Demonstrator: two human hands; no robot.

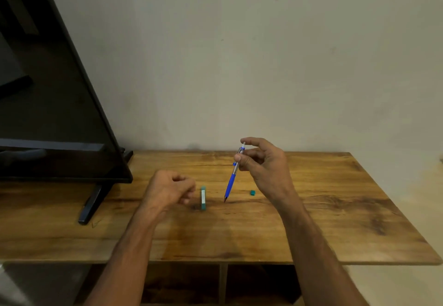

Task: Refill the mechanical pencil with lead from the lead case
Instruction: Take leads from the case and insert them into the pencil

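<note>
Pencil work is centring on the teal lead case, which is lying on the wooden tabletop with its long side running away from the camera. Just to the right of the case, the blue mechanical pencil is standing almost upright, leaning slightly, its tip resting on or just above the wood (the frame is not settling which). The right hand is pinching the pencil's upper barrel between thumb and fingers, with the index finger curling over the pale push-button end. Further right of the case, beyond the pencil tip, a small teal cap is sitting alone on the tabletop. Just left of the case, the left hand is hovering loosely curled, fingertips drawn together, holding nothing that can be made out and not touching the case. Far to the left of the case, a dark television is standing on its black foot.
</note>
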